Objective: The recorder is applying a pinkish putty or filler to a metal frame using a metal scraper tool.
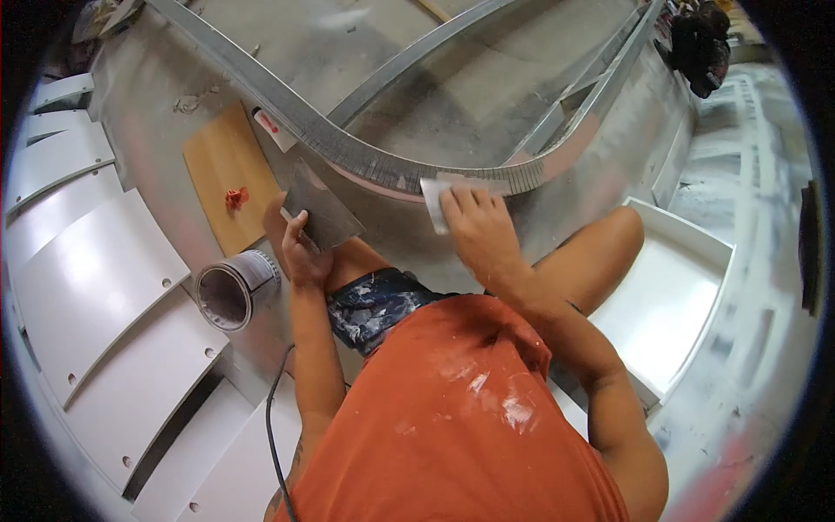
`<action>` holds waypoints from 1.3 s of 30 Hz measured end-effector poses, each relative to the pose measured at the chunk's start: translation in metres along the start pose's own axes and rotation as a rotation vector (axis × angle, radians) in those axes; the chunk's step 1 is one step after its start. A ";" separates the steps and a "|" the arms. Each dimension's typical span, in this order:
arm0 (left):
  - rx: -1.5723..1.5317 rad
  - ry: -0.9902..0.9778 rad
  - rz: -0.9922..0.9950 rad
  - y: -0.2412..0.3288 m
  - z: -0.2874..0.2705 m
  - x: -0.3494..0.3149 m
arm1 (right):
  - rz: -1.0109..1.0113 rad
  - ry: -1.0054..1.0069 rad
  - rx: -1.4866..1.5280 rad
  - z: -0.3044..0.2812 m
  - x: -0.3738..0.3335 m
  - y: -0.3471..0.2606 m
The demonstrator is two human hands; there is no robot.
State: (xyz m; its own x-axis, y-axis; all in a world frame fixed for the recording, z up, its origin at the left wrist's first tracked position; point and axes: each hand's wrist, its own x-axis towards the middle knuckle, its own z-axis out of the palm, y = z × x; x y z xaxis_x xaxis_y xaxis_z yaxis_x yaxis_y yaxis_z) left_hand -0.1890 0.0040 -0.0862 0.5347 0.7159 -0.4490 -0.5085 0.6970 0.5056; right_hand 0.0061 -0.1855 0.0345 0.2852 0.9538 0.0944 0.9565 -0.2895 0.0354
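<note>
My right hand [481,230] is closed over a pale, flat filler spreader [432,210] and presses it to the outer side of a curved, slotted strip [365,161]. Pinkish filler [396,189] coats part of the strip's side, near the spreader. By my left knee, my left hand [304,257] grips a grey rectangular filler plate [322,209], the thumb lying across its face. A smear of pinkish paste seems to sit on the plate's upper edge.
On my left stand an open metal can [226,296] and a wooden board [222,165] with a red-orange lump [235,199]. A tube [274,129] lies by the strip. Curved white panels [96,278] line the far left; a white tray [670,304] is right. A black cable [271,418] runs beside me.
</note>
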 end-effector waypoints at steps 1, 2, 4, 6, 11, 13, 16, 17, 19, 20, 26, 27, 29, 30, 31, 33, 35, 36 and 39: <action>-0.001 0.002 0.000 0.001 0.004 -0.001 | -0.008 -0.016 -0.023 0.000 -0.005 -0.005; -0.014 -0.026 -0.008 0.002 0.008 -0.001 | -0.009 -0.018 -0.023 0.000 -0.006 -0.004; -0.024 -0.055 -0.016 0.006 0.002 0.002 | -0.023 -0.008 0.019 -0.014 0.000 -0.007; -0.097 -0.037 -0.064 0.005 -0.005 0.008 | -0.017 0.039 0.008 -0.007 0.017 -0.006; -0.020 -0.022 -0.006 -0.004 0.001 0.010 | 0.014 0.058 -0.043 0.015 0.006 -0.019; -0.046 -0.026 -0.019 0.000 0.003 0.007 | -0.014 -0.097 0.058 -0.006 0.006 -0.026; -0.125 -0.057 -0.029 -0.002 0.011 0.010 | 0.006 0.042 0.044 -0.009 0.032 -0.020; -0.120 -0.057 -0.039 -0.004 0.012 0.012 | 0.009 0.045 0.042 0.001 0.031 -0.021; -0.111 -0.059 -0.041 -0.005 0.010 0.015 | 0.054 0.112 -0.082 0.026 0.027 -0.027; -0.099 -0.049 -0.025 -0.005 0.008 0.016 | 0.053 0.117 -0.082 0.027 0.021 -0.030; -0.079 -0.015 -0.007 0.003 0.015 0.006 | 0.057 -0.027 0.004 0.001 0.030 -0.037; -0.057 0.004 0.001 0.000 0.023 0.006 | 0.063 0.045 -0.022 0.013 0.033 -0.034; -0.067 0.002 -0.008 -0.001 0.022 0.007 | 0.064 0.121 -0.039 0.026 0.030 -0.042; -0.079 0.004 -0.013 0.000 0.018 0.009 | 0.064 0.119 -0.059 0.029 0.022 -0.052; -0.077 0.010 -0.010 0.001 0.012 0.010 | 0.064 0.112 -0.077 0.024 0.016 -0.060; -0.023 0.034 -0.021 0.006 -0.001 0.012 | 0.071 -0.055 0.004 -0.002 0.014 -0.062; -0.042 0.009 -0.039 0.007 -0.002 0.014 | 0.082 -0.216 0.075 -0.015 0.018 -0.052; -0.062 -0.018 -0.061 0.006 -0.001 0.016 | 0.090 -0.109 0.053 -0.014 0.024 -0.041; -0.052 -0.020 -0.025 0.002 0.007 0.017 | 0.106 -0.029 0.014 -0.005 0.028 -0.015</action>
State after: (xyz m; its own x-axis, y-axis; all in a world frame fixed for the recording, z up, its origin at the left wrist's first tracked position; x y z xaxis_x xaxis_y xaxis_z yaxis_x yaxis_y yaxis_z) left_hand -0.1765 0.0173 -0.0878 0.5604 0.6979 -0.4460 -0.5292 0.7159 0.4554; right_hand -0.0010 -0.1552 0.0418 0.3859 0.9200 0.0682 0.9218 -0.3875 0.0126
